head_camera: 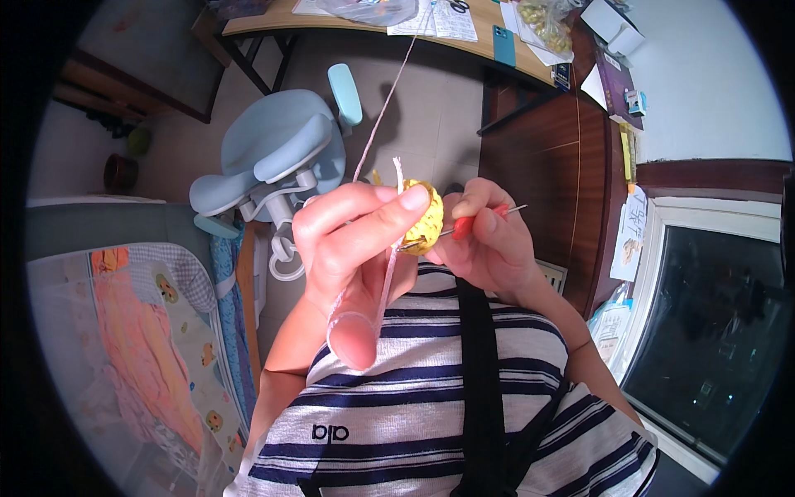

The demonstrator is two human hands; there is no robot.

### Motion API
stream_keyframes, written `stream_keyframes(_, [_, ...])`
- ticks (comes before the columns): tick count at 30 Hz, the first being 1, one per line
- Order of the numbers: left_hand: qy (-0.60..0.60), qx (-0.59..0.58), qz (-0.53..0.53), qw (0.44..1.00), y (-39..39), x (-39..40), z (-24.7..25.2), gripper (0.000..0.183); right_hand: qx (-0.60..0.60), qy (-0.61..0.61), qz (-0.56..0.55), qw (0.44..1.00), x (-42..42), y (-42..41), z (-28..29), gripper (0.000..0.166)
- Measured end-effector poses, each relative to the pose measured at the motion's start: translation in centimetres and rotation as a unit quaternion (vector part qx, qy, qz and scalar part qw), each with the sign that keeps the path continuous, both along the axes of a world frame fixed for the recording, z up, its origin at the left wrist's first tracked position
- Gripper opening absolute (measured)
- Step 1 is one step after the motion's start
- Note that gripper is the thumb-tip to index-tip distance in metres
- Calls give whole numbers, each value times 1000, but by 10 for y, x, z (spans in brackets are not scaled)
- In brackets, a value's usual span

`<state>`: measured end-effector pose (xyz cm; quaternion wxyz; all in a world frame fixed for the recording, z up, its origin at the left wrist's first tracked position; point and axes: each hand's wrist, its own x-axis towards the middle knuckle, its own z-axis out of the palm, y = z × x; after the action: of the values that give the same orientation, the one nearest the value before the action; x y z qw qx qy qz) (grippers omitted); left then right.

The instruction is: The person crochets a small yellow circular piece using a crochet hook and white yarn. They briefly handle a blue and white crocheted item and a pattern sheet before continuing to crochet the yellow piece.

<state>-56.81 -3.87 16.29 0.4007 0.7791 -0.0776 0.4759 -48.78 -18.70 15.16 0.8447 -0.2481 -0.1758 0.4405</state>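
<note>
A small round piece of yellow crochet work (431, 225) is pinched between the thumb and fingers of my left hand (348, 248). Pale pink yarn (386, 102) runs from the desk down to my left hand and loops around one finger; a short pale end sticks up beside the yellow piece. My right hand (487, 236) grips a crochet hook by its red handle (463, 227). The hook's metal tip lies at the lower edge of the yellow piece, where the pink strand meets it. The hook's other metal end points up to the right.
Ahead stands a wooden desk (372, 29) with papers, scissors (459, 6), a phone (504, 45) and a plastic bag of yellow items (546, 25). A light blue swivel chair (279, 130) is at the left, near a bed with bedding. A brown cabinet (540, 161) and window are at the right.
</note>
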Motion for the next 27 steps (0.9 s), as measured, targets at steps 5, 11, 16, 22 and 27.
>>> stream_keyframes(5, [-12,-25,15,1000,-1,2,0,57,-5,-34,1,999,4,-1,3,22])
stream_keyframes(11, [-32,-14,15,999,2,5,0,60,8,-51,4,999,7,2,4,23])
stream_keyframes(16, [-99,4,-5,995,5,24,-7,78,-13,-89,-20,996,9,1,4,24])
stream_keyframes(22, [2,-209,-112,971,-6,24,-6,93,-85,-238,-133,958,8,0,15,23])
stream_keyframes(27, [96,-397,-193,892,-13,21,9,95,-213,-542,-245,775,7,-6,27,24])
